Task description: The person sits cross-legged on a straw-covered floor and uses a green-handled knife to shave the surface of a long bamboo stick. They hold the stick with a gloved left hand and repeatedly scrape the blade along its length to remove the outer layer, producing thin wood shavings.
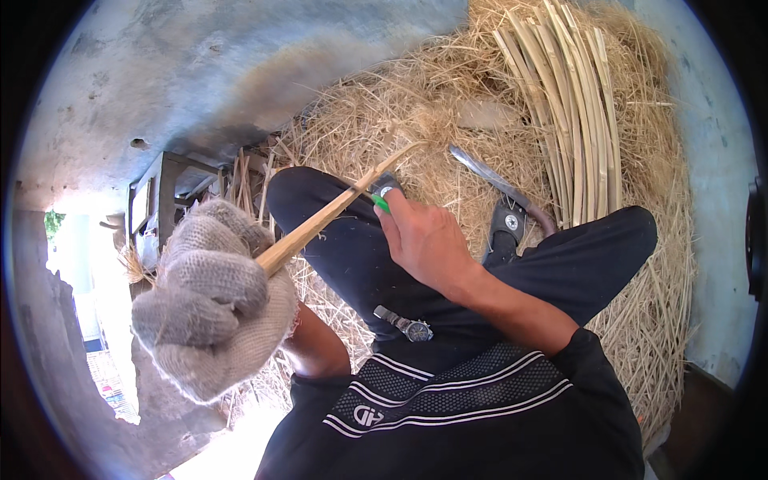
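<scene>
My left hand (214,300), in a thick grey knitted glove, is closed round one end of a bamboo strip (316,222). The pale strip slants up and to the right over my left knee, and its far end tapers to a thin tip. In my bare right hand (432,244) is a small knife with a green handle (381,203). Its blade lies against the strip, partly hidden by my fingers and small in view. A wristwatch (416,330) rests on the dark trousers of my lap.
A machete (490,172) with a brown curved handle lies beyond my right shoe (506,228). Many split strips (578,120) lie bundled at the far right on shavings (384,104). A wall (200,64) rises at the left, beside a grey frame (164,200).
</scene>
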Motion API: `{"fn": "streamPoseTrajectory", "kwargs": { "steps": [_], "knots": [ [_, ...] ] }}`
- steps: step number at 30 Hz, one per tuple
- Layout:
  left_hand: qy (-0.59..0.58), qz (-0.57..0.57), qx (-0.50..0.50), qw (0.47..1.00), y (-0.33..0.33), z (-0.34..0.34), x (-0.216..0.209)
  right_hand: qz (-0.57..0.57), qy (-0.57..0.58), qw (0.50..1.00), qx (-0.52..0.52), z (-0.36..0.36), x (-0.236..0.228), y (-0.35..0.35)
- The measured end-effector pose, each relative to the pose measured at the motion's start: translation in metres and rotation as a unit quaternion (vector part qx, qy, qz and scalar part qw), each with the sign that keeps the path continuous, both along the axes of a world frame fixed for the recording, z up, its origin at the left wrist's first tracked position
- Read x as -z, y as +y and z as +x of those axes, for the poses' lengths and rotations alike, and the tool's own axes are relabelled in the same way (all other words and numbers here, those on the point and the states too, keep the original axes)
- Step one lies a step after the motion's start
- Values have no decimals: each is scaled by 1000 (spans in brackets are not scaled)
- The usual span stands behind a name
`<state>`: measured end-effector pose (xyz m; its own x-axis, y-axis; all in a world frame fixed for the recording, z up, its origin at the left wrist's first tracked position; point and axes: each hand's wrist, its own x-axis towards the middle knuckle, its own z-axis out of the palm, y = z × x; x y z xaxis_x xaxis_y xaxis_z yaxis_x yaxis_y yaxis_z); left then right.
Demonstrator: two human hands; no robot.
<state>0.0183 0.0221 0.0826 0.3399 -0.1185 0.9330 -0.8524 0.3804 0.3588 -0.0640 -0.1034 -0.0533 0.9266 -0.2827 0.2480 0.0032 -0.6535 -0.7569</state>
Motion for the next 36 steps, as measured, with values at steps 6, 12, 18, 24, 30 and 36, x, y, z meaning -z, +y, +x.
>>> {"fn": "streamPoseTrajectory", "kwargs": {
  "steps": [6, 12, 18, 24, 30, 36],
  "knots": [
    [-20, 1, 36, 999, -1, 1, 8, -59, -60, 995, 48, 24, 33, -10],
    [74, 16, 18, 997, 29, -19, 5, -134, 175, 964, 153, 14, 202, -127],
    [225, -17, -57, 973, 5, -3, -23, -87, 193, 954, 211, 42, 119, -187],
    [233, -10, 23, 972, 24, -15, -21, 103, -87, 984, -117, 4, -58, -18],
    [163, 51, 77, 982, 35, -18, 0, 128, -43, 983, -126, -29, -73, 38],
    [137, 47, 90, 985, 32, -22, 6, 78, 26, 996, -27, -20, -40, 37]
  ]
}}
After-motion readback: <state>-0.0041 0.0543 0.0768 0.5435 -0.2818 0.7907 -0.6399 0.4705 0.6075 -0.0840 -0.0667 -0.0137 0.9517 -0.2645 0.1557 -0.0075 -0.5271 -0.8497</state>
